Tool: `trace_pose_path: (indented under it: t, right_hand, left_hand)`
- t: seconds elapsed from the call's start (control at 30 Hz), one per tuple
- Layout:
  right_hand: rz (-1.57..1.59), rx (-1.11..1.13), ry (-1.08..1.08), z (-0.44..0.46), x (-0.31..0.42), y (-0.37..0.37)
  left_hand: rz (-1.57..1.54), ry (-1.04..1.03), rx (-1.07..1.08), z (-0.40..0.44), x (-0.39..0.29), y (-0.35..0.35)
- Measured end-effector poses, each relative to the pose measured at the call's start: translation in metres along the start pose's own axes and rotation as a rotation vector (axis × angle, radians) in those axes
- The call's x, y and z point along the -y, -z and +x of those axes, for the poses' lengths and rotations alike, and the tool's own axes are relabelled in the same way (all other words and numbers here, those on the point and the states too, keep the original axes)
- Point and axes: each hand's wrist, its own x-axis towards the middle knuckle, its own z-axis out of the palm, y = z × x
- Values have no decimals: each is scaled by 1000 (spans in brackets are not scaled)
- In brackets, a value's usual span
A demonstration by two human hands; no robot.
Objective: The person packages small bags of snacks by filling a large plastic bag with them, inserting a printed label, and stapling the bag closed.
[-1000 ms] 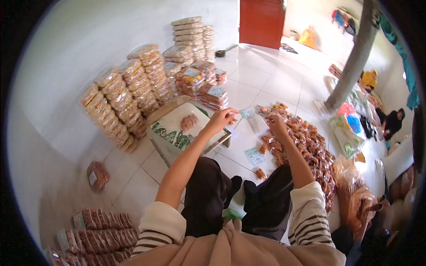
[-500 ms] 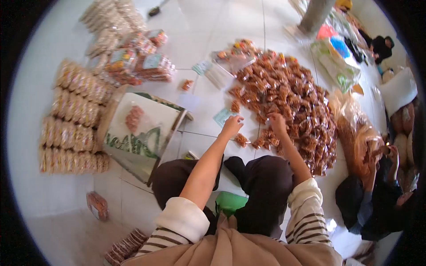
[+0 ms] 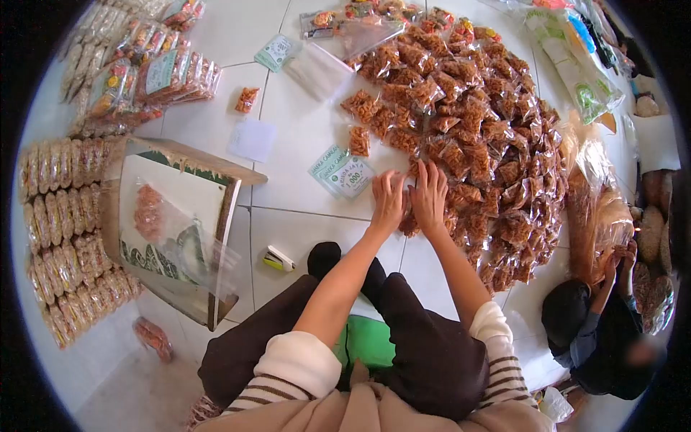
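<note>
A large heap of small clear bags of brown crunchy snack (image 3: 471, 137) covers the floor in front of me. At its near left edge my left hand (image 3: 389, 198) rests with fingers stretched forward. My right hand (image 3: 430, 193) lies close beside it, fingers spread over the bags there; the bags under the hands are partly hidden. Left of my left hand lie overlapping green-and-white paper labels (image 3: 342, 173), one printed "1,000". A single snack bag (image 3: 359, 141) sits just above the labels. I see no bag lifted in either hand.
A slanted board (image 3: 173, 237) with a plastic bag on it stands at left, near a stapler (image 3: 278, 259). Stacked snack packs (image 3: 65, 230) line the left wall. Clear plastic sleeves (image 3: 317, 70) lie ahead. Another person (image 3: 601, 331) sits at right by a big plastic sack (image 3: 594, 209).
My hands have come together at the heap's near edge, the right one moving left and down. Bags near the left hand are now gathered or hidden under the hands. The view has shifted.
</note>
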Motion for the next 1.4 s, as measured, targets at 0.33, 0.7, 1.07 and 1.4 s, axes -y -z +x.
trace_pose_path:
  t: [0.33,0.7,1.07,1.4]
  right_hand:
    - [253,76,-56,-1,-3,-3]
    - [960,-55,-314,40,26,95]
    - [1059,180,-54,32,123,302]
    - [1016,140,614,-18,244,335]
  left_hand:
    - [122,581,-70,-19,-31,6]
    - [-933,346,-290,49,-62,86]
    - [-566,-249,-247,21,-193,279]
    - [151,-602,-578,-57,-185,405]
